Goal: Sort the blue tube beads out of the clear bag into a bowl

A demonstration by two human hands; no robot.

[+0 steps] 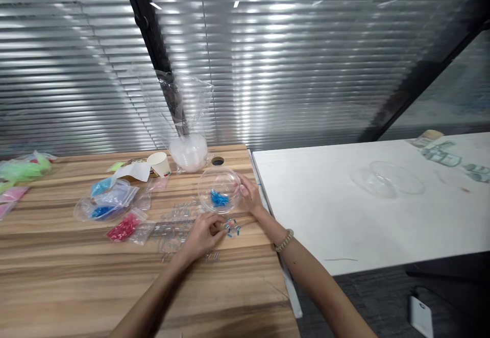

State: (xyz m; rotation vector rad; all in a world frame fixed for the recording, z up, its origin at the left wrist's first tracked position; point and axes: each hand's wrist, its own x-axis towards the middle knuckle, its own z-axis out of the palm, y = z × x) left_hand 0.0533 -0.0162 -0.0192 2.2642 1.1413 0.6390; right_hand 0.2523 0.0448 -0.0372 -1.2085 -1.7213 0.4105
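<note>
My right hand (248, 193) grips the right rim of a clear round bowl (205, 187), which is tilted up and has small blue pieces (219, 198) inside. Just below the bowl is my left hand (207, 232), its thumb and fingers pinched together; anything between the fingertips is too small to name. Beside those fingertips, small blue and red pieces (231, 226) lie on the wooden table. Many clear little pieces (172, 231) are spread to the left of my left hand.
Bags of red pieces (123, 227) and blue pieces (102, 211) lie at the left, near a paper cup (159, 164) and a bag of white material (189, 152). Clear round dishes (401, 177) stand on the white table (317, 215) at the right.
</note>
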